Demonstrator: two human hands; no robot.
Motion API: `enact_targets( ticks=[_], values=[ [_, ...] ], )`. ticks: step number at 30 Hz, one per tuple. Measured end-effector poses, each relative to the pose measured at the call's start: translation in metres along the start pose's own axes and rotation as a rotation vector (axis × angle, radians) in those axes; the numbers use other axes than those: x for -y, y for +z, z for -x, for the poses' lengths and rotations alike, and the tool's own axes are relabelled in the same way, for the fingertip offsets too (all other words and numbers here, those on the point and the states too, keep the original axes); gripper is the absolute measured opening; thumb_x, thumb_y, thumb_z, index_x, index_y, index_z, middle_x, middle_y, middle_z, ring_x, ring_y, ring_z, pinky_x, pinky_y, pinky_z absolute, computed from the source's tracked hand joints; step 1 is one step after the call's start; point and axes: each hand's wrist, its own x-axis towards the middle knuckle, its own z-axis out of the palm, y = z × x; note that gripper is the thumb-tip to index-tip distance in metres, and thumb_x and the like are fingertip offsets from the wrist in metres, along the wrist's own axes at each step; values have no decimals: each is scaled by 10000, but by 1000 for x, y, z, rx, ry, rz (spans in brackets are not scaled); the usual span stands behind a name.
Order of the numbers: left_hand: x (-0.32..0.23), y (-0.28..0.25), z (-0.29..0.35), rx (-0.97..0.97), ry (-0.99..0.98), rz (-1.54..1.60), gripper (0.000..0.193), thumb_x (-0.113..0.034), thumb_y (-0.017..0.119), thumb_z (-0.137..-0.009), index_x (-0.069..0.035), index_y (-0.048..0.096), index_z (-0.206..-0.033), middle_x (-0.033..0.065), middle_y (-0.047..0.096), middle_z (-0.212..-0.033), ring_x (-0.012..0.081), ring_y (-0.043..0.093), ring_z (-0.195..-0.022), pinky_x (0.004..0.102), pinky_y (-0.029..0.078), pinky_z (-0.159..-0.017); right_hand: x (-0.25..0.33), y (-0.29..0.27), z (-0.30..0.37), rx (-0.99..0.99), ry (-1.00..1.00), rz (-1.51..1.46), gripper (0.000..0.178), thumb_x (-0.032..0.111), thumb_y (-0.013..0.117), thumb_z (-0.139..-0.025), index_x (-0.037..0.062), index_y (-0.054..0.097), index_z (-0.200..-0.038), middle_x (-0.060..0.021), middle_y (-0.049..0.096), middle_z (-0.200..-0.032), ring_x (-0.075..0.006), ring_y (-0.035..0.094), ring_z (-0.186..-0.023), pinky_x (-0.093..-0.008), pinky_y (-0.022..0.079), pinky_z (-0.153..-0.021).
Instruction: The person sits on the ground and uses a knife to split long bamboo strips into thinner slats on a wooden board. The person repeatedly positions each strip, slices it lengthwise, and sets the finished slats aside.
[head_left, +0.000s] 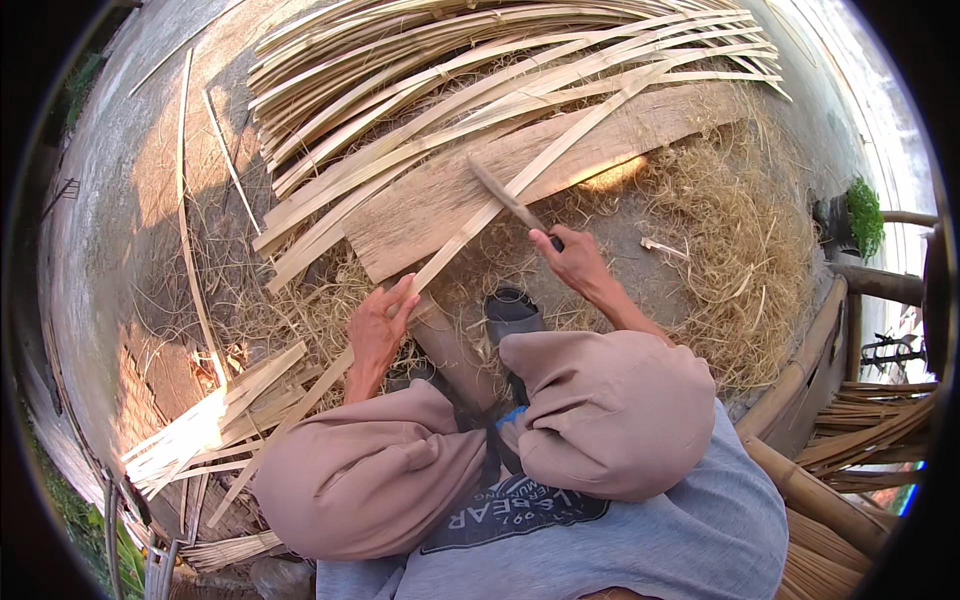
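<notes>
My left hand [378, 330] grips a long pale bamboo strip [455, 243] between thumb and fingers. The strip slants from beside my left knee up toward the far right, passing above a wide wooden board [420, 220]. In my right hand [578, 264] is a knife [490, 181], its dark handle inside closed fingers. The blade points away to the far left and lies across the strip, a little beyond my left hand. Whether its edge bites into the strip cannot be seen.
Many bamboo strips [350, 95] lie piled beyond the board. Curly shavings [735, 260] heap at the right. More strips [225, 420] are stacked at the lower left. A post between my feet [455, 345] and a bamboo railing [800, 365] stand close by.
</notes>
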Motion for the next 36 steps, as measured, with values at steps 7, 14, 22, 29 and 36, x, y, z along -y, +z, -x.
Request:
enact_targets(
  ticks=[7, 14, 22, 29, 36],
  values=[
    [13, -5, 13, -45, 68, 0, 396, -410, 754, -929, -243, 741, -1288, 120, 637, -806, 310, 655, -773, 414, 498, -705, -23, -36, -36, -176, 27, 89, 697, 624, 583, -980, -14, 610, -701, -230, 618, -625, -383, 665, -628, -482, 496, -617],
    [37, -16, 28, -32, -30, -19, 383, -401, 770, -917, -249, 753, -1268, 144, 748, -1024, 314, 719, -885, 376, 544, -771, -1, 9, 6, -14, -202, 207, 685, 631, 579, -976, -8, 630, -736, -232, 633, -639, -398, 677, -658, -517, 509, -650],
    [25, -33, 24, 7, -32, 175, 363, -321, 787, -917, -163, 762, -1243, 145, 772, -1057, 285, 741, -975, 346, 547, -881, -35, -49, -58, -207, -93, 266, 625, 609, 596, -975, 5, 637, -822, -262, 669, -736, -445, 699, -790, -529, 527, -702],
    [81, -61, 63, 117, -126, 190, 360, -261, 798, -914, -132, 758, -1248, 105, 748, -937, 217, 687, -830, 324, 514, -800, -62, -73, -55, -260, 96, 168, 627, 628, 589, -971, 18, 689, -864, -234, 673, -718, -428, 693, -718, -516, 529, -665],
    [89, -72, 74, 118, -138, 284, 359, -224, 797, -920, -87, 750, -1249, 71, 715, -884, 143, 621, -766, 276, 480, -740, -87, -93, -63, -295, 272, 0, 643, 626, 578, -980, 7, 617, -812, -242, 650, -690, -443, 673, -691, -537, 504, -649]
  ],
)
